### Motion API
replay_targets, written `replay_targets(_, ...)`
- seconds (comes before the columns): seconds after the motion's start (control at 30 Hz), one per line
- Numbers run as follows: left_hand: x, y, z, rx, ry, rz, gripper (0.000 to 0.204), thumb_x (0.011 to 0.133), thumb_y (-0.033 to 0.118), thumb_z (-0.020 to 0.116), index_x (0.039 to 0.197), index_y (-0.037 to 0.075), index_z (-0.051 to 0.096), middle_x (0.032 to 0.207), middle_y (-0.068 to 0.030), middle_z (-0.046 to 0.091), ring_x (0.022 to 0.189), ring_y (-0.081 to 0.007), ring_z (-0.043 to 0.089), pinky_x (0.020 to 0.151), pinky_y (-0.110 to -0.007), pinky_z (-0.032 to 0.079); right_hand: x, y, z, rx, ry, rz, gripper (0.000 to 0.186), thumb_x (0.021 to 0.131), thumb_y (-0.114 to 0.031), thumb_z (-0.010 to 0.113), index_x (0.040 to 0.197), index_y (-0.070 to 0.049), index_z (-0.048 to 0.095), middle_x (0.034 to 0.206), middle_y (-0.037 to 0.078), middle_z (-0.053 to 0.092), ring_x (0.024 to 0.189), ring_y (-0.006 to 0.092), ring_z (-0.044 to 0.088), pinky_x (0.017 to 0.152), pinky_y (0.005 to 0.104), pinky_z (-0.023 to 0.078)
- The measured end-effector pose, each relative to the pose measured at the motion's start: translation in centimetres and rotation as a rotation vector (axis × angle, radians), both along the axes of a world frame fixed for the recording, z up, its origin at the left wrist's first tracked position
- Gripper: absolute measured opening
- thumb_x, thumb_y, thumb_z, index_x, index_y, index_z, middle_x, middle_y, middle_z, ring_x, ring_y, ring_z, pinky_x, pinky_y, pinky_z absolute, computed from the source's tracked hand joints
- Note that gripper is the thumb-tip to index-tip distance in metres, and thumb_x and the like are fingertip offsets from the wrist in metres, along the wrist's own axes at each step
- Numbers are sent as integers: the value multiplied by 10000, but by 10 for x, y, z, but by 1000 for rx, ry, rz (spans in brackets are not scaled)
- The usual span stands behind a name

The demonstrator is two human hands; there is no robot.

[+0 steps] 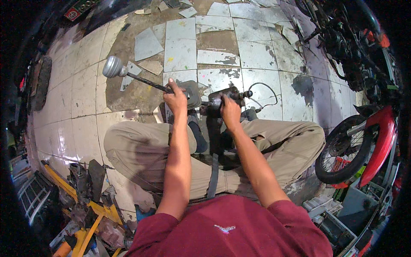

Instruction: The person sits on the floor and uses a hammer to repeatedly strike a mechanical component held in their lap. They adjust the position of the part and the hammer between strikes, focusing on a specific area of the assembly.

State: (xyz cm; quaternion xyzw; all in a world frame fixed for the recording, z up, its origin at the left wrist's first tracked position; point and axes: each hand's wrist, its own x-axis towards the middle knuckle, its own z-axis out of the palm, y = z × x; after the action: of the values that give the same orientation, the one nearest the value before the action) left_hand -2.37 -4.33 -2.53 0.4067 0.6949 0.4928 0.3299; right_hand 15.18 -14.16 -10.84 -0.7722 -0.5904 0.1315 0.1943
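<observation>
My left hand is closed around a dark rod, its index finger pointing along it. A rounded silver-grey head tops the rod's far left end. Just right of that hand is a squarish grey block with rounded corners; whether it is joined to the rod I cannot tell. My right hand has its fingers bent against a dark, cylinder-like metal part. A short shaft on that part points toward the grey block. Behind it a thin black cable loops over the floor.
Broken tiles lie ahead on the tiled floor. A motorcycle wheel with a red fender stands at the right. Yellow metal parts are piled at the lower left. My crossed legs frame the work. Grey crates stand at the lower right.
</observation>
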Motion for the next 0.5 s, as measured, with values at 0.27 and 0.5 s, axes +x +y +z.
replay_targets(0.27, -1, 0, -1, -64, 24, 45, 504, 966, 434, 493, 806, -36, 578, 591, -120, 620, 566, -261, 611, 588, -388, 464, -2, -18, -10, 94, 53, 15, 419, 764, -27, 604, 1173, -109, 571, 885, 180, 643, 739, 380, 634, 618, 471, 513)
replay_targets(0.5, -5, 0, -11, -18, -92, 39, 501, 953, 442, 509, 779, -27, 539, 563, -110, 592, 545, -249, 592, 576, -384, 457, -11, -38, -3, -16, 116, -58, 434, 800, -36, 600, 1227, -114, 594, 905, 200, 652, 824, 392, 631, 694, 468, 499)
